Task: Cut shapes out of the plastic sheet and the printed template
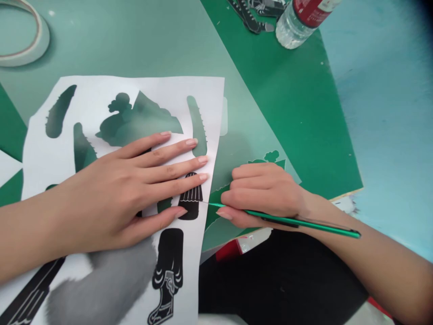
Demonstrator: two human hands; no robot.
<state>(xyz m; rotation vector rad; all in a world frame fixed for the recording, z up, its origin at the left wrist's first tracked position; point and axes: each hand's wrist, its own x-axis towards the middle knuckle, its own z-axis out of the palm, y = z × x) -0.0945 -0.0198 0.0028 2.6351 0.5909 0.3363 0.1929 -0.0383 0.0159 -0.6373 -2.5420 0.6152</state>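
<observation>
A white paper sheet (209, 108) printed with black figures lies across the work surface, with several shapes cut out so the green shows through. My left hand (135, 185) rests flat on it, fingers spread, pressing near a black sleeve-like piece (191, 196) with white stripes. Pinched in my right hand (264, 192) is a slim green craft knife (324, 227). Its thin tip touches the right edge of that striped piece. Lower on the sheet is a black printed leg with a boot (167, 280). My left palm hides part of the middle of the paper.
A roll of tape (42, 43) lies at the top left. At the top right a water bottle (294, 27) stands beside black cut-out pieces (250, 18). A translucent sheet (162, 40) covers much of the green mat (287, 90). The table's near edge runs below my right hand.
</observation>
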